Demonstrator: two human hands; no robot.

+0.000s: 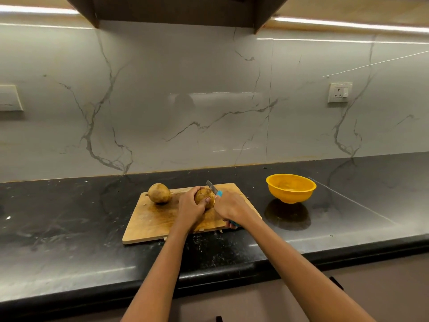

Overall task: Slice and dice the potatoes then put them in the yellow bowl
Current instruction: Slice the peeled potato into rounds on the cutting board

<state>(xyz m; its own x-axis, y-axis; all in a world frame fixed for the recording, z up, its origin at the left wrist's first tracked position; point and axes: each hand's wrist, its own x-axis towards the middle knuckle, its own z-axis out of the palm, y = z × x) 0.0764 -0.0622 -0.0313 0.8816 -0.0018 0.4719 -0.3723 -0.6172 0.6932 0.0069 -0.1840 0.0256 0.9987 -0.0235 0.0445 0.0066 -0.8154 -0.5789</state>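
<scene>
Wooden cutting board [148, 219], on black counter [69, 228]: carries two whole potatoes
Held potato [205, 195]: mid-board, left hand [191, 206] curled round it
Knife [212, 187]: blue handle gripped by right hand [228, 206], blade just behind the held potato
Second potato [159, 193]: board's far left corner, apart from both hands
Yellow bowl [290, 188]: on counter right of board
Wall socket [339, 92]: on marble backsplash above bowl

Two whole potatoes [159, 193] on board; yellow bowl [290, 188] empty.
</scene>
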